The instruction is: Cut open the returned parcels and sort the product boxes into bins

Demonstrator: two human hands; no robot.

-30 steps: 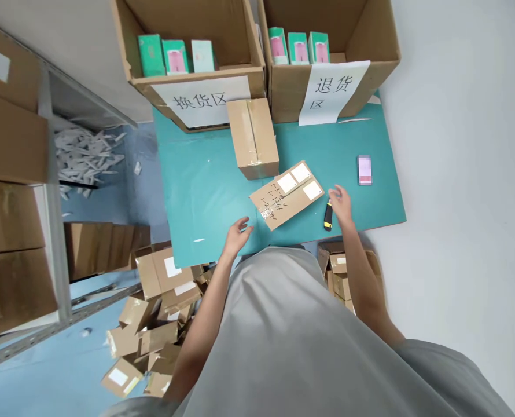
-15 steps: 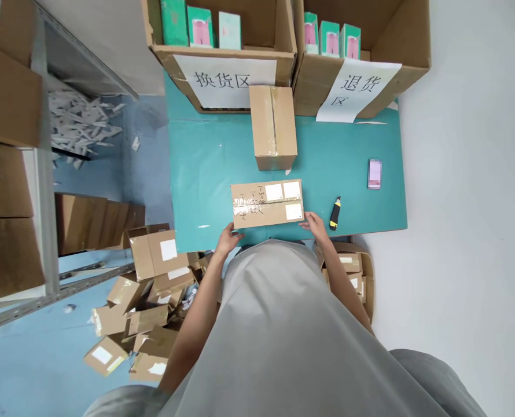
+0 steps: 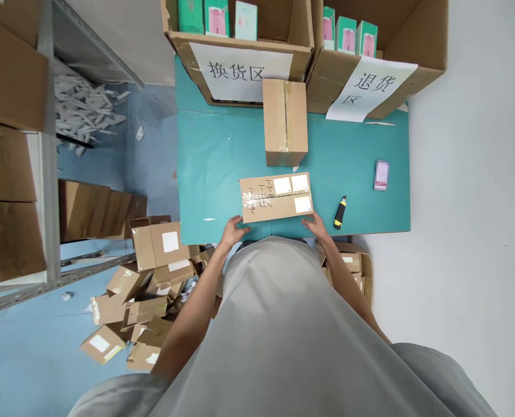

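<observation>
A flat, long cardboard box (image 3: 261, 210) lies on the green tabletop in front of me, with white labels, black handwriting and clear tape on its upper face. At its near left corner is my left hand (image 3: 233, 233), thumb and fingers apart, fingertips against or just beside the cardboard. My right hand (image 3: 316, 226) sits at the near right corner, its fingers also spread along the edge. Neither hand is wrapped around the box. Just right of the right hand lies a black and yellow box cutter (image 3: 339, 213). A taller taped carton (image 3: 285, 119) stands behind the flat box.
Two big open cartons with paper signs, the left one (image 3: 240, 72) and the right one (image 3: 372, 87), hold green-and-pink packages at the table's back. A phone-like object (image 3: 381, 175) lies at right. Discarded boxes (image 3: 144, 313) pile on the floor beside a metal shelf (image 3: 51, 174).
My view has shifted slightly, so the table and boxes appear farther right and a little higher. Both hands stay at the flat box's near corners, the left fingers slightly farther up its side.
</observation>
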